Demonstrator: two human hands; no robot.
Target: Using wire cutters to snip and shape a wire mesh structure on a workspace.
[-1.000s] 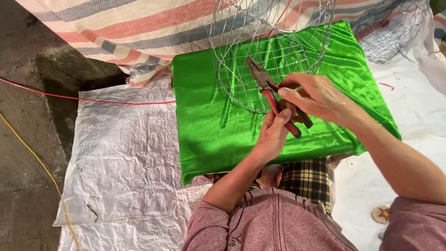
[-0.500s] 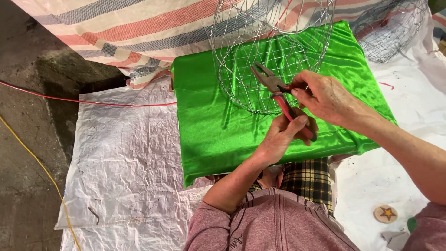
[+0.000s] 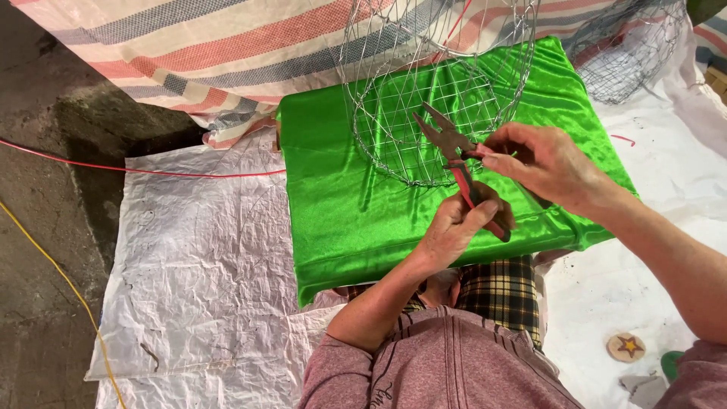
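Note:
Both my hands hold a pair of pliers (image 3: 448, 144) with red handles over a shiny green cloth (image 3: 341, 197). My left hand (image 3: 454, 227) closes on the lower end of the handles. My right hand (image 3: 541, 163) grips the handles nearer the jaws, fingers curled round them. The dark jaws point up and left at the lower rim of a rounded wire mesh frame (image 3: 424, 83) that stands on the green cloth. Whether the jaws touch the wire I cannot tell.
A white woven sheet (image 3: 197, 250) covers the ground at left, crossed by a red wire (image 3: 113, 167); a yellow cord (image 3: 60, 280) runs over bare concrete. A striped tarp (image 3: 189, 53) lies behind. A second wire frame (image 3: 628, 53) sits far right. A round wooden disc with a star (image 3: 625, 347) lies near right.
Both hands and the pliers have shifted slightly right along the frame's lower rim. My left hand has slid lower on the handles.

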